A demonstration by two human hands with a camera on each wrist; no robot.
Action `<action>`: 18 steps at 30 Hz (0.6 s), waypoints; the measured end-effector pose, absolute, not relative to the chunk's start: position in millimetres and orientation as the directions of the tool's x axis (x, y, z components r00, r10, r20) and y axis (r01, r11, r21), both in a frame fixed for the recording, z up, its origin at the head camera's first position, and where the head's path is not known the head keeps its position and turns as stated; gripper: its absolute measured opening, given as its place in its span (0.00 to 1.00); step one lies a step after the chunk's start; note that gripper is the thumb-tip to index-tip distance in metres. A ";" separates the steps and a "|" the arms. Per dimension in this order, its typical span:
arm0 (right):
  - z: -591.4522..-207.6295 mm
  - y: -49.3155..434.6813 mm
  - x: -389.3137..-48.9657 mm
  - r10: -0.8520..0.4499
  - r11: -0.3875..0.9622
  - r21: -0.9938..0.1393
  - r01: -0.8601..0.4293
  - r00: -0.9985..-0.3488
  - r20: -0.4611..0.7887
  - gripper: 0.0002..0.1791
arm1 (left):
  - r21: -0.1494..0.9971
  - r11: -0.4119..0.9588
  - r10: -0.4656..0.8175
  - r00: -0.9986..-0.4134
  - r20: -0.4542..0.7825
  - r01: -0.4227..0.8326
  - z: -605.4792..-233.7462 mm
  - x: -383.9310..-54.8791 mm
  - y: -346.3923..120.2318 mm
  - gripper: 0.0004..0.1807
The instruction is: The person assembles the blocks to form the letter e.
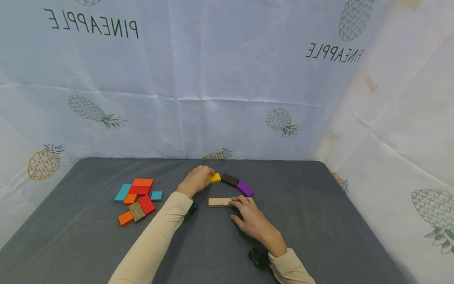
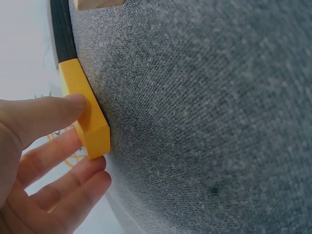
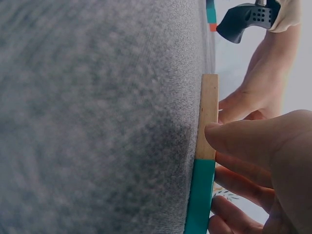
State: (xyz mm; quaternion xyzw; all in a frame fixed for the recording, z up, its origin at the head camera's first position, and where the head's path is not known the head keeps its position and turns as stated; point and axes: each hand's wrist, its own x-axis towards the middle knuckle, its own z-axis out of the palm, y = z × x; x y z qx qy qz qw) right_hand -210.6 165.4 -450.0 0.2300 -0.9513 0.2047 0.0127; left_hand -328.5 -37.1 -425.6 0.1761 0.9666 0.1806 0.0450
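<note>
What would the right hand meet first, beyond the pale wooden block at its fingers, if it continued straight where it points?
Probably the yellow block pinched by the left hand, ahead and leftward of the right hand in the head view; depth leaves the exact line uncertain.

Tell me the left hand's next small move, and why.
I'd probably have the left hand ease its pinch and release the yellow block. That block's end appears to meet the dark block, and with the purple block beyond they form a curved row, so further pushing might disturb it.
</note>
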 end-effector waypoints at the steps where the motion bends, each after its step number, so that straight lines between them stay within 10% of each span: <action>1: -449.9 165.4 -210.6 -0.432 0.811 -0.384 -0.442 -0.894 0.117 0.21 | 0.368 0.873 0.354 -0.935 -0.025 0.321 -425.5 -328.5 -37.0 0.18; 18: -449.9 165.1 -209.5 -0.436 0.804 -0.384 -0.454 -0.889 0.138 0.21 | 0.410 0.851 0.344 -0.938 0.037 0.328 -422.7 -316.7 -53.6 0.19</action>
